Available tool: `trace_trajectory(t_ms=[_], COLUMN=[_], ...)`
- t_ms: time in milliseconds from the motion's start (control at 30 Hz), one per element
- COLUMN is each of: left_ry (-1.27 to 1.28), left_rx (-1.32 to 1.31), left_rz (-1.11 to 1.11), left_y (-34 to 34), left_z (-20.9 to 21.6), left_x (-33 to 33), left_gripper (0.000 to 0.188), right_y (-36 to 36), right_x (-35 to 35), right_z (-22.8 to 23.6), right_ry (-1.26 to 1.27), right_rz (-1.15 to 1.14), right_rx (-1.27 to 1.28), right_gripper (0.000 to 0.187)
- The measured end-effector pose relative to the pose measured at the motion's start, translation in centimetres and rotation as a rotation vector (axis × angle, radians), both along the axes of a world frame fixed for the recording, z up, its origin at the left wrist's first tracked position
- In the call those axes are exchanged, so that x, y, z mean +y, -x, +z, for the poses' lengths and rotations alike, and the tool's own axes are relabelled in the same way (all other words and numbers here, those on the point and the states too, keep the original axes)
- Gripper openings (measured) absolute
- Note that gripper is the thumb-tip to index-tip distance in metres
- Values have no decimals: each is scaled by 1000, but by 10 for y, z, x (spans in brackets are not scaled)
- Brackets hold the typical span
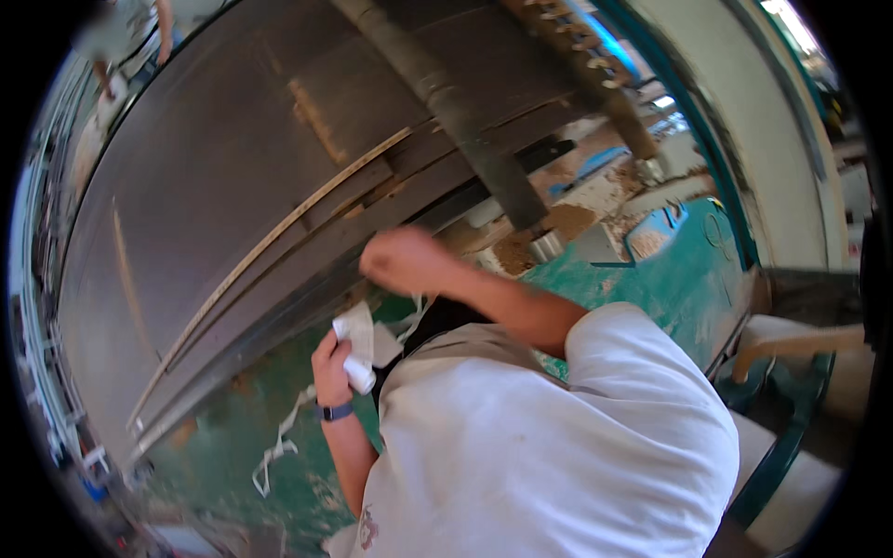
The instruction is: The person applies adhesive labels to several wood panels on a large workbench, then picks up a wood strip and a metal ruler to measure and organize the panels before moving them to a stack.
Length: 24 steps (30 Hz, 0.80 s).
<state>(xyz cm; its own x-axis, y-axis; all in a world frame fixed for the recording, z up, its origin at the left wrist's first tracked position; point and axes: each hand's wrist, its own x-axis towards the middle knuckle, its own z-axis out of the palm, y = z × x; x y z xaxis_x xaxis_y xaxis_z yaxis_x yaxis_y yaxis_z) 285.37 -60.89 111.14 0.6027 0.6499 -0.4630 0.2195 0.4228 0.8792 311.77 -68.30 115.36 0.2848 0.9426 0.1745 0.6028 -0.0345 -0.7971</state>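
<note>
Closed around a roll of white paper strip (361, 372) is my left hand (331, 370), which has a dark watch on its wrist. A flat white piece (355, 331) stands up from the roll at the fingers. A long thin white strip (282, 435) trails down beside the left wrist over the green surface. My right hand (402, 261) is raised above and to the right of the roll, over the near edge of a large brown panel (205, 186). Motion smears its fingers, so whether it holds anything is unclear.
A thick dark roller (446, 102) crosses above the panel, and a second shaft with fittings (595, 65) lies to its right. Wood dust (549, 228) covers parts of the machine. The green floor (614, 288) is below. Another person's arm (165, 33) shows at the far upper left.
</note>
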Motion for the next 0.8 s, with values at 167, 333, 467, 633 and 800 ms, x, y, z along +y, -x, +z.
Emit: trace_trajectory(t_ms=[167, 333, 467, 633, 800], left_ry=[55, 117, -15, -98, 68], left_rx=[-183, -212, -14, 26, -118], left_rz=[108, 178, 98, 93, 32], left_y=[-56, -80, -72, -45, -17], left_z=[11, 20, 6, -12, -10], left_x=[-6, -16, -9, -1, 0], left_gripper=[44, 43, 29, 16, 29], right_y=[-97, -103, -52, 31, 46], right_x=[-22, -21, -10, 3, 11], right_z=[45, 43, 28, -13, -10], right_ry=[-76, -86, -172, 7, 83], right_rz=[-205, -166, -115, 171, 203], right_rx=[308, 279, -38, -337, -179], right_gripper=[14, 15, 11, 19, 18])
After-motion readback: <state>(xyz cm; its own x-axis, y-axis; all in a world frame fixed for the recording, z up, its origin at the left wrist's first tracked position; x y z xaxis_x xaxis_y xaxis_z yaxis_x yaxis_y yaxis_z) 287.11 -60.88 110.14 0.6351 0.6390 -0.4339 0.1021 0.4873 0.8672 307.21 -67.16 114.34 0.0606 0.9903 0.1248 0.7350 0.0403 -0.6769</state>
